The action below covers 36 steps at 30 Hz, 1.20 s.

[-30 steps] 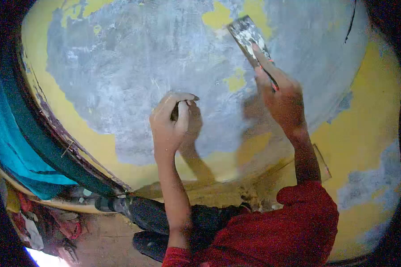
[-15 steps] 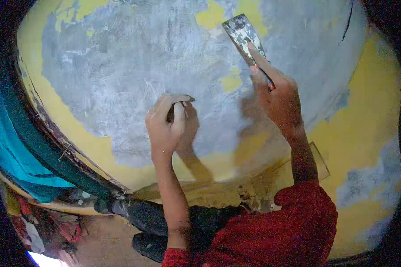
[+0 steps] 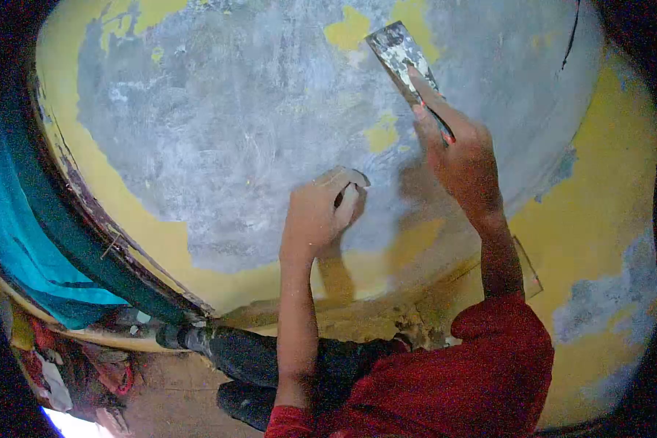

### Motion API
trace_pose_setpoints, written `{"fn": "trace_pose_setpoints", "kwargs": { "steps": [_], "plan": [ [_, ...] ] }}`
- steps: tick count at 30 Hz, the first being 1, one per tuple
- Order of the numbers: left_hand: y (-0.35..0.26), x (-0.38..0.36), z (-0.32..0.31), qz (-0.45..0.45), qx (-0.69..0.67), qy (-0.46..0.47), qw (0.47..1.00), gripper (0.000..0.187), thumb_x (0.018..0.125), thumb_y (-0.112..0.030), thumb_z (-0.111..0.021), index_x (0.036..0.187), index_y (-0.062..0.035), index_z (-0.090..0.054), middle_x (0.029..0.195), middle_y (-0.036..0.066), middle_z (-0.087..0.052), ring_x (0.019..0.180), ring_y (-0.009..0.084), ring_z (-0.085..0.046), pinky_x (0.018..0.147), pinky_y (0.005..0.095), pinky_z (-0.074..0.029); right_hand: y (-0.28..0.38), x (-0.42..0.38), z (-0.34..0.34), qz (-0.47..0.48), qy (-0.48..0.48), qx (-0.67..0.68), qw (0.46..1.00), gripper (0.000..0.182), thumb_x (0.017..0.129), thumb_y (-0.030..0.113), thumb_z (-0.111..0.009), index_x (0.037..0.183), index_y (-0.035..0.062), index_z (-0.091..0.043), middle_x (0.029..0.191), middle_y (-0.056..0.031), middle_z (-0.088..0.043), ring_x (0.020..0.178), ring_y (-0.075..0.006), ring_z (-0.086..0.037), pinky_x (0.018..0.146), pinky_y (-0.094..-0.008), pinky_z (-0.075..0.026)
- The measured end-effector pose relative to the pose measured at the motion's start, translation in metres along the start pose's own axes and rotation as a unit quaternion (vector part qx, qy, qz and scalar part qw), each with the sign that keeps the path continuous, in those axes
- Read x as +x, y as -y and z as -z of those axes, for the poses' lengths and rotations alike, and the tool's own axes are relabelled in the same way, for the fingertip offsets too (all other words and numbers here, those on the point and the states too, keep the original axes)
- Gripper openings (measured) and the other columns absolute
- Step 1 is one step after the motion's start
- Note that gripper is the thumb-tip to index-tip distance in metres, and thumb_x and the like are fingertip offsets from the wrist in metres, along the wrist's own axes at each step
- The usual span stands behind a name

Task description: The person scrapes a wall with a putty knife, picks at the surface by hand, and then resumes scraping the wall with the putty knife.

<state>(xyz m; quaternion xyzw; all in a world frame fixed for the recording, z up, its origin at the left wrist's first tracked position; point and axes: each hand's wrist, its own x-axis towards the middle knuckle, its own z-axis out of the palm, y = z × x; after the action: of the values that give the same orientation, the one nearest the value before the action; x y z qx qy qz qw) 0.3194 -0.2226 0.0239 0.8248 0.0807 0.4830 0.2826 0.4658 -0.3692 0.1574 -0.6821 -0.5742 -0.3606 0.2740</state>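
My right hand [image 3: 463, 150] grips a putty knife [image 3: 398, 55] by its handle, one finger laid along the blade. The broad rectangular blade is smeared with white and dark residue and lies close over the wall [image 3: 219, 131], a yellow surface largely covered in grey-white coating. Lower and to the left, my left hand [image 3: 325, 204] is closed, its fingers curled near the coated surface. A small greyish edge shows at its fingertips; I cannot tell what it is. Whitish dust covers the fingers of this hand.
A turquoise cloth [image 3: 33, 233] hangs at the left, beyond the wall's dark, chipped edge [image 3: 80, 193]. Assorted cloths and scraps [image 3: 58, 379] lie at the lower left on the brownish floor [image 3: 175, 394]. At right, a yellow wall [image 3: 598, 197] carries grey patches.
My left hand has moved right and slightly down across the wall, still closed. The right hand and putty knife stay almost in place.
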Motion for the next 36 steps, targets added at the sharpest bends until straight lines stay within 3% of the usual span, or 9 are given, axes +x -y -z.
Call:
{"fn": "trace_pose_setpoints", "kwargs": {
  "steps": [11,17,19,21,24,27,31,34,36],
  "plan": [
    [0.011,-0.005,-0.002,-0.014,0.008,0.036,0.999,0.018,0.095,-0.021,-0.056,0.103,-0.0128,-0.07,0.103,0.013,-0.074,0.091,0.037,-0.071,0.08,0.0452,-0.056,0.006,-0.002,0.002,-0.018,0.005,0.018,1.0,0.04,0.106,0.025,-0.057,0.145,0.0161,-0.061,0.123,-0.0224,-0.069,0.105,-0.041,-0.07,0.08,-0.0403,-0.057],
    [0.005,-0.009,-0.012,0.004,-0.068,0.139,0.988,0.018,0.095,-0.021,-0.055,0.104,-0.0122,-0.069,0.098,0.016,-0.071,0.088,0.0399,-0.069,0.078,0.0485,-0.054,0.009,-0.005,0.002,-0.019,-0.001,0.055,0.998,0.041,0.105,0.024,-0.058,0.145,0.0155,-0.06,0.126,-0.0222,-0.069,0.114,-0.0409,-0.068,0.085,-0.0407,-0.057],
    [0.0,-0.008,-0.01,0.013,0.016,0.217,0.976,0.023,0.097,-0.023,-0.052,0.107,-0.013,-0.071,0.107,0.014,-0.075,0.096,0.0379,-0.071,0.089,0.0454,-0.056,0.008,-0.004,-0.004,-0.031,-0.004,0.049,0.998,0.041,0.105,0.023,-0.058,0.145,0.0155,-0.06,0.126,-0.0223,-0.069,0.115,-0.0408,-0.067,0.086,-0.0409,-0.057],
    [-0.002,-0.009,-0.011,0.01,0.007,0.202,0.979,0.023,0.097,-0.024,-0.052,0.106,-0.0129,-0.071,0.107,0.014,-0.074,0.097,0.0382,-0.071,0.089,0.0458,-0.056,0.0,-0.006,-0.007,0.031,-0.075,0.048,0.996,0.042,0.105,0.023,-0.059,0.146,0.0168,-0.06,0.124,-0.0226,-0.07,0.111,-0.0412,-0.069,0.085,-0.0418,-0.057],
    [-0.016,-0.009,-0.006,0.02,0.008,0.205,0.978,0.023,0.097,-0.025,-0.053,0.106,-0.0133,-0.071,0.109,0.014,-0.074,0.098,0.0386,-0.07,0.088,0.0462,-0.056,0.015,-0.005,0.003,-0.053,-0.018,0.073,0.996,0.042,0.104,0.022,-0.06,0.145,0.0167,-0.061,0.122,-0.0228,-0.07,0.102,-0.0411,-0.072,0.082,-0.0414,-0.057],
    [-0.009,-0.01,-0.004,0.008,0.015,0.187,0.982,0.02,0.096,-0.023,-0.053,0.105,-0.014,-0.069,0.103,0.014,-0.073,0.094,0.0391,-0.069,0.083,0.0476,-0.055,0.009,-0.003,0.002,-0.024,-0.01,0.032,0.999,0.041,0.104,0.022,-0.06,0.144,0.0162,-0.062,0.118,-0.0221,-0.072,0.091,-0.0399,-0.074,0.077,-0.0407,-0.057],
    [-0.003,-0.008,-0.009,-0.009,-0.024,0.169,0.985,0.017,0.094,-0.021,-0.054,0.102,-0.014,-0.068,0.095,0.014,-0.072,0.087,0.0385,-0.069,0.076,0.0484,-0.054,0.002,-0.003,-0.001,-0.017,-0.018,-0.015,1.0,0.039,0.104,0.021,-0.059,0.143,0.0163,-0.063,0.117,-0.0215,-0.072,0.087,-0.0388,-0.074,0.074,-0.0399,-0.057],
    [-0.008,-0.012,-0.003,-0.009,0.013,0.157,0.987,0.018,0.095,-0.021,-0.053,0.102,-0.0135,-0.068,0.093,0.014,-0.071,0.086,0.0377,-0.068,0.075,0.0476,-0.053,0.011,-0.009,-0.005,-0.003,-0.075,0.056,0.996,0.039,0.105,0.021,-0.058,0.143,0.0173,-0.063,0.114,-0.0225,-0.072,0.089,-0.0404,-0.073,0.073,-0.0402,-0.057],
    [-0.004,-0.011,0.001,-0.002,0.003,0.158,0.987,0.019,0.095,-0.021,-0.053,0.102,-0.0138,-0.069,0.094,0.013,-0.071,0.085,0.0375,-0.068,0.075,0.0471,-0.054,0.011,-0.003,0.001,-0.02,-0.043,0.032,0.998,0.038,0.105,0.021,-0.058,0.143,0.0166,-0.063,0.113,-0.0243,-0.071,0.091,-0.0425,-0.072,0.073,-0.0395,-0.057]
  ]
}}
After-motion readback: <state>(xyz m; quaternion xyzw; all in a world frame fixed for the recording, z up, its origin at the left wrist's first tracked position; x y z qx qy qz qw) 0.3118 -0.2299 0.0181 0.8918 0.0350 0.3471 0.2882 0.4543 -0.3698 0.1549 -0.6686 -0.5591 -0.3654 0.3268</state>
